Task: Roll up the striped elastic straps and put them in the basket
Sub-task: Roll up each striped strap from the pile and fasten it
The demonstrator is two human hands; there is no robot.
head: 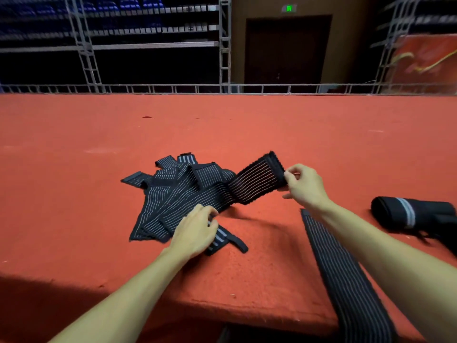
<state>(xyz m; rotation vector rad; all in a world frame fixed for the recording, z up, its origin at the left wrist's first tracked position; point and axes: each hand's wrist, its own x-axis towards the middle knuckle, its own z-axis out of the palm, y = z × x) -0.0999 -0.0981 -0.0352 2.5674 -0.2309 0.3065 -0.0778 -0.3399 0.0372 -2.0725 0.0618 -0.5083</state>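
A tangled pile of black elastic straps with thin white stripes [178, 196] lies on the red carpeted surface [222, 125]. My right hand [305, 185] pinches the end of one strap [257, 180] and holds it lifted and stretched to the right of the pile. My left hand [197, 229] rests on the pile's near edge, its fingers curled over the straps there. Another long strap [346, 280] runs under my right forearm and hangs over the front edge. A rolled-up strap [410, 216] lies at the right. No basket is in view.
The red surface ends in a front edge [247, 315] near me, with dark floor below. A metal rail [222, 89] borders its far side, with scaffolding, dark seating and a door behind.
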